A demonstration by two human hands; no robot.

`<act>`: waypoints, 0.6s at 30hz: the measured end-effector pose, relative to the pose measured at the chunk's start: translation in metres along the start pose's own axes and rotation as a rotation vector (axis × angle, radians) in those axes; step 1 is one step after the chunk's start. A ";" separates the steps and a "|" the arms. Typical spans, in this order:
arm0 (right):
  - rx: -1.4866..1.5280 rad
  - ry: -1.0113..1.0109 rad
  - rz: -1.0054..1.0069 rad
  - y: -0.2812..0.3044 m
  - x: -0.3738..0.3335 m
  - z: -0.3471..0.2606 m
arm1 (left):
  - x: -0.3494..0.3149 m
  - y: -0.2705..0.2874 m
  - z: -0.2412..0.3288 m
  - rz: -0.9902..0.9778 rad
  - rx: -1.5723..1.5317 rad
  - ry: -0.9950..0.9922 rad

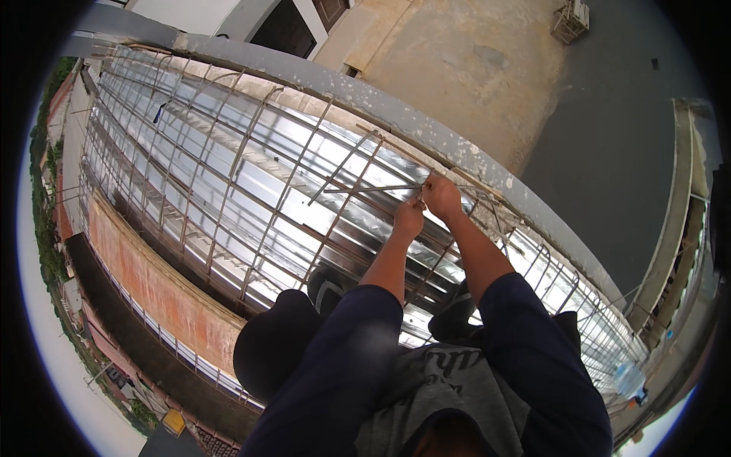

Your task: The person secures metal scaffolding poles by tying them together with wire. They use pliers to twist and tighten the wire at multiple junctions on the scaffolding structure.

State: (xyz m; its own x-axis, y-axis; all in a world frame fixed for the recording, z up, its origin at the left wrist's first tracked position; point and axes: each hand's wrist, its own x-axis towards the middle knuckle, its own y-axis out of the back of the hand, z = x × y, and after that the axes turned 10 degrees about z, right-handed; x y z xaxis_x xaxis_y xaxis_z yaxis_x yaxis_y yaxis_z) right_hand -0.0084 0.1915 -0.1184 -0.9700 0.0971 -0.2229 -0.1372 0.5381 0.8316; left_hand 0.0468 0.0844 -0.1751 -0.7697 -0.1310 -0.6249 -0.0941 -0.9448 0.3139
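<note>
Your right hand (pixel 444 196) appears to pinch the right end of a thin steel bar (pixel 373 189); your left hand (pixel 410 217) is curled just below, though whether it grips anything you can't tell from here. The bar runs leftward over the reinforcing grid (pixel 263 221), near the far edge of the shiny metal decking (pixel 301 156), beside the grey wall (pixel 457 145).

Expect the bar to be stiff and fairly light, unlikely to break, and perhaps rough rather than slippery. Held at one end, it would probably swing; a hold nearer its middle should balance better, with fingertips kept clear of crossing bars.
</note>
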 end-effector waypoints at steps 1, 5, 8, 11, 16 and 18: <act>0.055 -0.047 0.016 -0.003 0.003 0.011 | -0.002 0.011 0.016 0.001 0.097 -0.073; 0.253 -0.151 0.067 -0.008 -0.009 0.014 | 0.015 0.032 0.025 0.065 0.229 -0.115; 0.354 -0.247 0.109 -0.022 -0.019 0.018 | 0.030 0.038 0.045 0.047 0.558 -0.432; 0.152 -0.116 0.124 -0.013 -0.033 0.002 | 0.033 0.038 0.058 0.079 0.805 -0.729; 0.005 0.003 0.116 -0.005 -0.037 -0.009 | 0.031 0.038 0.071 0.049 0.817 -0.708; -0.130 -0.034 0.009 0.007 -0.026 0.000 | 0.032 0.048 0.090 -0.075 0.423 -0.123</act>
State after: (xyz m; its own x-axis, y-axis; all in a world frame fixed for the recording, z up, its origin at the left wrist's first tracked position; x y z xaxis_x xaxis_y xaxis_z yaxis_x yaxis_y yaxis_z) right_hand 0.0156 0.1930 -0.1073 -0.9641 0.1310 -0.2308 -0.1559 0.4243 0.8920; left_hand -0.0398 0.0617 -0.1158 -0.8181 -0.0058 -0.5751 -0.3826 -0.7411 0.5517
